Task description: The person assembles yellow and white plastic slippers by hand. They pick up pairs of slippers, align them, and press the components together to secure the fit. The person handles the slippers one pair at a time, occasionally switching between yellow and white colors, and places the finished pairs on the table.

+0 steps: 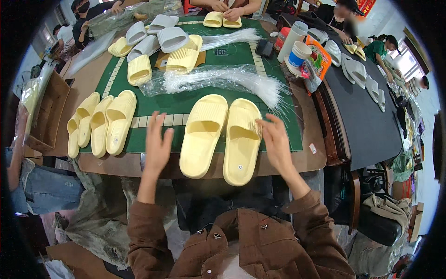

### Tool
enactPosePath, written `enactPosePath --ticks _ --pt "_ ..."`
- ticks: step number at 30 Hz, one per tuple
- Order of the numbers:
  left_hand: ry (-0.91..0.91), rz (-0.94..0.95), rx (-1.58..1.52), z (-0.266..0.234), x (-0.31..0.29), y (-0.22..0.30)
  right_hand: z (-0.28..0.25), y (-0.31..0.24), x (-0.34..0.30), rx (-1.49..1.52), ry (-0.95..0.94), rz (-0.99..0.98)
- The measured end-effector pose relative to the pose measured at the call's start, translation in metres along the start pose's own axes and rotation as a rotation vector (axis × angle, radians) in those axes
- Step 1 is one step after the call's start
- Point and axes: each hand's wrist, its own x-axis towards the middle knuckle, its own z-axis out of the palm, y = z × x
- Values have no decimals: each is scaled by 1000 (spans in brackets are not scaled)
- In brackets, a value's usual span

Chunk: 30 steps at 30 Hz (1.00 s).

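Note:
Two pale yellow slide slippers lie side by side before me at the table's near edge, toes pointing away. The left slipper [203, 135] is apart from my left hand [159, 144], which is raised beside it with fingers spread and nothing in them. My right hand [277, 142] is at the outer side of the right slipper [242, 144], fingers apart. Its fingertips come up to the strap edge; whether they touch it I cannot tell. Beyond the pair lies a bundle of clear plastic fasteners [218, 81], partly in a clear bag.
Several yellow slippers [120, 122] lie at the left. Grey slippers [172, 39] are piled farther back on the green mat [227, 53]. A white tub [299, 53], cup and orange packet stand at the right. Across the table, another person's hands [227, 10] handle yellow slippers.

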Motion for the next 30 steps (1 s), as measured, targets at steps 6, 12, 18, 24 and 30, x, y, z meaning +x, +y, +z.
enactPosePath --ticks 6,12,18,24,30 --pt "-49 -44 -286 49 -39 79 17 5 6 48 -22 -25" --pt "-73 -95 -220 49 -62 99 9 2 23 -94 -21 -145" --pt "-49 -69 -350 29 -55 123 12 -46 25 -397 -89 -398" --pt "142 -298 -817 40 -56 140 41 -79 -3 -392 -97 -510" --pt "169 -234 -915 44 -58 138 31 -83 -16 -370 -222 -508"
